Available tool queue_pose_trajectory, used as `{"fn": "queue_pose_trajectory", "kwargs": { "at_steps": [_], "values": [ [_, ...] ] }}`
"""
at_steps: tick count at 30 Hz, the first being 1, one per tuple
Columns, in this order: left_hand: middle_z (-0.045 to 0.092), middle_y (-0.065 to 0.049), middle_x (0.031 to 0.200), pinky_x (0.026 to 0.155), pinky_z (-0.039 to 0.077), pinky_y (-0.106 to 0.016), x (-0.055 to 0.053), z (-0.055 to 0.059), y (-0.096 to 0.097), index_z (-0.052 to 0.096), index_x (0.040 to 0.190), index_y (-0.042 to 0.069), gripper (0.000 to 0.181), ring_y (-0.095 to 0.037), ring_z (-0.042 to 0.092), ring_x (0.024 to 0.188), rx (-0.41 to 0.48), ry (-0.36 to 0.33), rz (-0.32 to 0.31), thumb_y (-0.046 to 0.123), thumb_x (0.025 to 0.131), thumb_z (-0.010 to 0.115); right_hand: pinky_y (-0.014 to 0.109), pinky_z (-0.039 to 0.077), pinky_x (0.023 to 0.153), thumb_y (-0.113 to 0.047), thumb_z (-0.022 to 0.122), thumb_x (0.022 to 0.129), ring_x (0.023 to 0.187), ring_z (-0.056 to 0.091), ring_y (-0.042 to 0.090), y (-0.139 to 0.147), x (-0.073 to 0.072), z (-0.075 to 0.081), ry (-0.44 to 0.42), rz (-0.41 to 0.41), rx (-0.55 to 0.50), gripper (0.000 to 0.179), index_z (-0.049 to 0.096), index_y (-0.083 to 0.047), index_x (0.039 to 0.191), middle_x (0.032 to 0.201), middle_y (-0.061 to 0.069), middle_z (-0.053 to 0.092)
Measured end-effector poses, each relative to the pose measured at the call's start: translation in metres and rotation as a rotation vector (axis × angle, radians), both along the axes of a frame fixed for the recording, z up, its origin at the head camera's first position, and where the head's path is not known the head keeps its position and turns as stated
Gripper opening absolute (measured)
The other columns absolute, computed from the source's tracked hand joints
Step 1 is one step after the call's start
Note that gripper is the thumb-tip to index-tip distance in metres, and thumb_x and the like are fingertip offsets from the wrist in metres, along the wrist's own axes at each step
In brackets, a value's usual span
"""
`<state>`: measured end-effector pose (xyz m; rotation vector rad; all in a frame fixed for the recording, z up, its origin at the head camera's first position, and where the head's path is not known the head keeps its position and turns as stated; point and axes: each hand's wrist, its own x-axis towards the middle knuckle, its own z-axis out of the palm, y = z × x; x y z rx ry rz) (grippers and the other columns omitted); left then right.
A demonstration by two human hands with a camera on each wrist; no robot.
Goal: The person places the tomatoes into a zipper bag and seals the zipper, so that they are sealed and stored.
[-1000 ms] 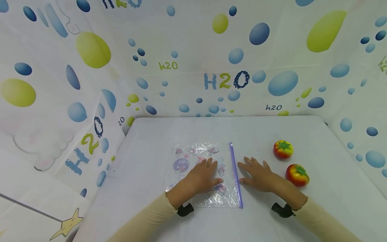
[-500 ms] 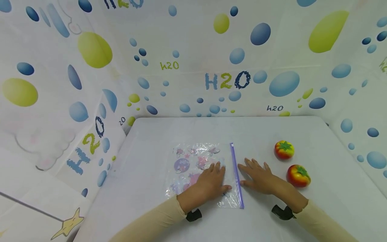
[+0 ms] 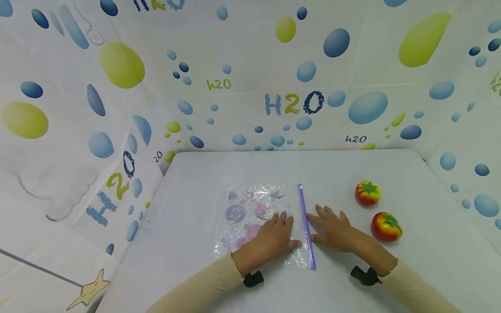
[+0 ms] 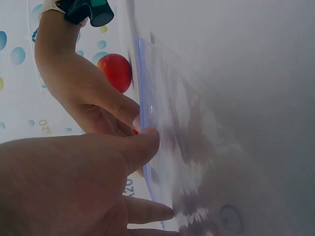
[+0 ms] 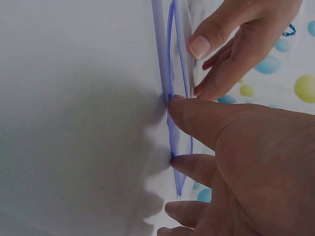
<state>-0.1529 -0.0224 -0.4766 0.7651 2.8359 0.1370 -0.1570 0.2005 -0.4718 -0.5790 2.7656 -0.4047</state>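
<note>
A clear zip bag [image 3: 235,234] with pink and purple prints lies flat, its purple zip edge facing right. My left hand [image 3: 274,237] rests on the bag near that edge, fingers extended and thumb pointing toward the zip. My right hand [image 3: 332,230] is spread on the other side, thumb and fingertips right at the purple zip strip [image 5: 171,118]. In the right wrist view the two purple strips stand slightly apart along the bag's mouth. Beside the right wrist sit two red-and-yellow fruits with green leafy tops, a nearer fruit [image 3: 386,227] and a farther fruit [image 3: 368,194].
Everything lies on a white-covered table [image 3: 176,208]. Behind it and at the left hangs a white curtain [image 3: 242,52] printed with blue and green spots and "H2O". A black wrist camera [image 3: 365,275] is strapped under the right wrist, another camera [image 3: 253,278] under the left.
My left hand has slid right and slightly toward me across the bag, closer to the zip, uncovering more of the print. The right hand and both fruits have stayed nearly in place.
</note>
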Motion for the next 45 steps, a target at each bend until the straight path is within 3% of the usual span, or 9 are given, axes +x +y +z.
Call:
{"fn": "queue_pose_trajectory", "kwargs": {
  "at_steps": [12,20,25,29,45],
  "values": [
    [0.043,-0.019,0.165,0.119,0.042,-0.046,0.002,0.002,0.002,0.046,0.158,0.004,0.079,-0.038,0.043,0.152,-0.030,0.009,0.014,0.059,0.103,0.058,0.083,0.018,0.114,-0.039,0.073,0.098,0.153,0.028,0.056,-0.004,0.000,-0.004,0.016,0.016,-0.023,0.071,0.049,-0.009,0.158,0.167,0.028,0.033],
    [0.042,-0.022,0.165,0.121,0.039,-0.046,0.006,-0.005,0.009,0.042,0.159,0.000,0.098,-0.040,0.042,0.152,-0.018,0.048,0.043,0.075,0.097,0.053,0.083,0.017,0.113,-0.040,0.075,0.096,0.154,0.027,0.056,-0.010,0.001,-0.003,0.008,0.021,-0.002,0.074,0.050,-0.006,0.157,0.168,0.027,0.032],
    [0.039,-0.025,0.165,0.120,0.040,-0.045,0.007,-0.009,0.012,0.041,0.158,-0.003,0.106,-0.039,0.043,0.152,-0.058,0.102,0.041,0.083,0.096,0.044,0.084,0.017,0.113,-0.037,0.081,0.092,0.153,0.027,0.057,-0.012,0.002,-0.003,0.021,0.030,0.005,0.078,0.051,-0.003,0.155,0.167,0.029,0.032],
    [0.040,-0.023,0.165,0.121,0.040,-0.045,0.007,-0.010,0.014,0.041,0.159,-0.002,0.108,-0.039,0.043,0.152,-0.090,0.108,0.050,0.085,0.095,0.040,0.083,0.016,0.114,-0.039,0.082,0.090,0.154,0.025,0.056,-0.011,0.003,-0.003,0.017,0.025,0.003,0.082,0.049,-0.003,0.156,0.168,0.028,0.031],
    [0.041,-0.022,0.165,0.123,0.037,-0.046,0.009,-0.012,0.019,0.040,0.159,-0.002,0.111,-0.040,0.041,0.153,-0.128,0.109,0.075,0.085,0.091,0.050,0.084,0.014,0.113,-0.040,0.079,0.093,0.155,0.023,0.056,-0.009,-0.009,-0.007,0.025,0.000,-0.005,0.078,0.049,-0.006,0.157,0.168,0.029,0.030]
  ]
}}
